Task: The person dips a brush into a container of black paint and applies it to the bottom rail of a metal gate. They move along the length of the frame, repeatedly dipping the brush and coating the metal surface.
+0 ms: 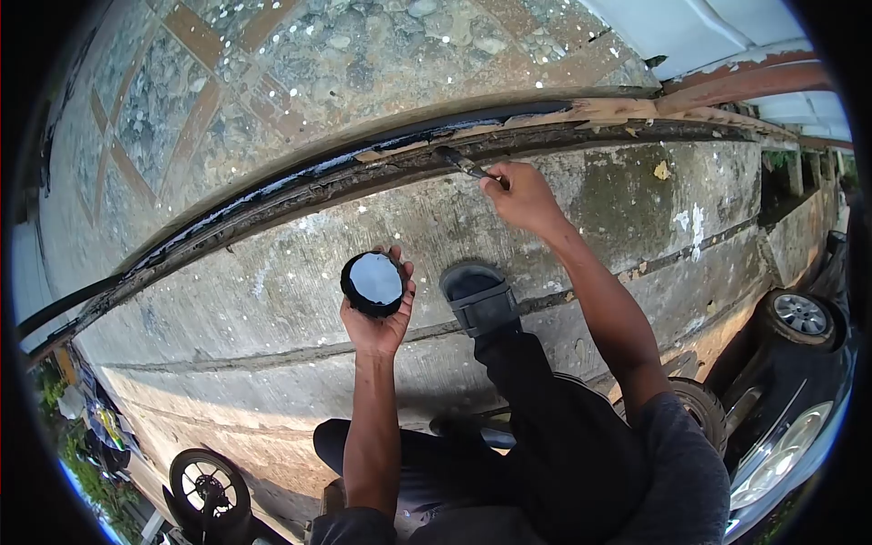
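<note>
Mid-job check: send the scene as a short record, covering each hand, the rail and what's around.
left hand: holds black cup, opening toward camera, pale surface inside
right hand: grips brush
bristles: at the rail's lower side; exact contact unclear
rail: glossy black along much of its length, tan patches toward the right
sandal: on concrete, between the forearms
surroundings: car right, wheel lower left

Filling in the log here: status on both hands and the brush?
Right hand holding brush, beside partly black rail. Left hand gripping black cup. Nothing seen blocking brush.
</note>
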Motion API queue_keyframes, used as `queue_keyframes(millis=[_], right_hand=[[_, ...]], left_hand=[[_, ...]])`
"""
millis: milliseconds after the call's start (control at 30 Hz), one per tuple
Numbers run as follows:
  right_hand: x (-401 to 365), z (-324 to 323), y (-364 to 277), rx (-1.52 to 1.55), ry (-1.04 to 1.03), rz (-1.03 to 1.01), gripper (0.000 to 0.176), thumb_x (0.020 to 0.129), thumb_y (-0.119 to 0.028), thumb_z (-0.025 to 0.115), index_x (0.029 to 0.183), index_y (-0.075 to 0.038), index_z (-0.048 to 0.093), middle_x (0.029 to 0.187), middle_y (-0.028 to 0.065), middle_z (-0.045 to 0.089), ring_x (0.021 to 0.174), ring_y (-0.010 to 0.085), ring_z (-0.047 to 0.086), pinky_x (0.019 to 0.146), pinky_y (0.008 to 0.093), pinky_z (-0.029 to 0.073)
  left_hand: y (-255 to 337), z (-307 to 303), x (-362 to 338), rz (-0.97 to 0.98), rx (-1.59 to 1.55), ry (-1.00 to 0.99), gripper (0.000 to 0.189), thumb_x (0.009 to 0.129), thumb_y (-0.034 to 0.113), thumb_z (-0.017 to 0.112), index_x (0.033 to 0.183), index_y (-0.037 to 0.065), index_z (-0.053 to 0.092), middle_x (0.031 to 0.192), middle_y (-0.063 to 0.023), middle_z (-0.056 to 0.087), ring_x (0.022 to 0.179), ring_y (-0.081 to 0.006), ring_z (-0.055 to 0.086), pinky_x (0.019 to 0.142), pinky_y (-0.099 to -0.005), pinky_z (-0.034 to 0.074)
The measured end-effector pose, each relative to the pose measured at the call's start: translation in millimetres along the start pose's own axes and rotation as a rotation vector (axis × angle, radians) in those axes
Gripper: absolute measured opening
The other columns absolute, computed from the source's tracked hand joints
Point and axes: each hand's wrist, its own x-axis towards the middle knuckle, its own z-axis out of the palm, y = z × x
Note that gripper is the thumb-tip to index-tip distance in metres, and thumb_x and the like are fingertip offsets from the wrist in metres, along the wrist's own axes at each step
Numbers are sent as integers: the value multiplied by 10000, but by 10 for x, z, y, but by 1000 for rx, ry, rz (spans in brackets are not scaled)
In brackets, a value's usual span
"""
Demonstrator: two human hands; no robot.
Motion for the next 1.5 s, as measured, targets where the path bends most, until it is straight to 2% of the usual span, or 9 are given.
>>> queue_keyframes(millis=[200, 400, 500, 700, 833, 1033, 1167, 1367, 1500], right_hand=[[-22, -196, -132, 55, 62, -9, 281, 869, -250, 645, 972, 7, 694, 820, 202, 693, 782, 346, 677, 731, 417, 506], [193, 112, 55, -37, 63, -17, 283, 886, -239, 639, 991, 19, 689, 822, 191, 691, 754, 298, 675, 718, 394, 505], [54, -59, -148, 162, 74, -14, 284, 890, -236, 636, 984, 27, 689, 812, 186, 690, 748, 293, 672, 726, 388, 506], [119, 142, -60, 49, 1, 13, 280, 891, -233, 641, 938, 38, 695, 753, 160, 675, 708, 249, 651, 696, 374, 495], [43, -109, -249, 228, 5, 0, 294, 892, -245, 645, 938, 42, 692, 750, 156, 674, 706, 247, 645, 695, 385, 491], [120, 33, -92, 68, -90, 37, 294, 899, -244, 643, 919, 45, 691, 741, 150, 671, 683, 233, 625, 672, 380, 481], [83, -239, -287, 240, -82, 26, 288, 905, -243, 637, 924, 37, 702, 753, 168, 669, 680, 237, 621, 674, 386, 481], [132, -152, -14, 53, -53, -24, 287, 897, -238, 652, 915, 46, 691, 684, 115, 636, 625, 167, 574, 623, 355, 465], [64, -388, -237, 256, -92, 77, 299, 899, -248, 651, 949, 44, 690, 749, 126, 660, 661, 186, 589, 659, 374, 471]], left_hand=[[101, -234, -513, 40, -33, 31, 437, 990, 294, 410, 1330, 41, 517, 1329, -178, 558, 1097, -392, 612, 862, -473, 563], [94, -281, -753, 51, -54, 25, 437, 990, 300, 422, 1334, 44, 510, 1334, -183, 554, 1102, -394, 611, 875, -481, 561], [60, -211, -784, 58, -79, 52, 473, 972, 344, 433, 1325, 36, 495, 1309, -191, 556, 1065, -406, 624, 833, -507, 574], [35, -138, -807, 20, -65, -50, 441, 990, 309, 439, 1341, 48, 498, 1333, -181, 556, 1108, -395, 609, 876, -482, 558], [15, -123, -824, 10, -61, -48, 449, 988, 319, 446, 1343, 49, 493, 1332, -184, 558, 1109, -397, 606, 882, -488, 553], [1, -101, -853, -15, -60, -59, 452, 987, 329, 453, 1344, 54, 490, 1324, -184, 564, 1114, -396, 602, 885, -488, 548], [-23, -104, -872, -19, -52, -40, 451, 987, 330, 457, 1344, 55, 486, 1319, -183, 568, 1114, -397, 602, 882, -490, 550], [-48, -76, -872, -15, -50, -38, 449, 984, 327, 465, 1337, 51, 492, 1321, -184, 566, 1108, -398, 605, 868, -487, 556], [-74, -88, -871, -19, -39, -18, 449, 984, 326, 463, 1337, 50, 491, 1322, -183, 566, 1101, -397, 610, 864, -487, 557]])
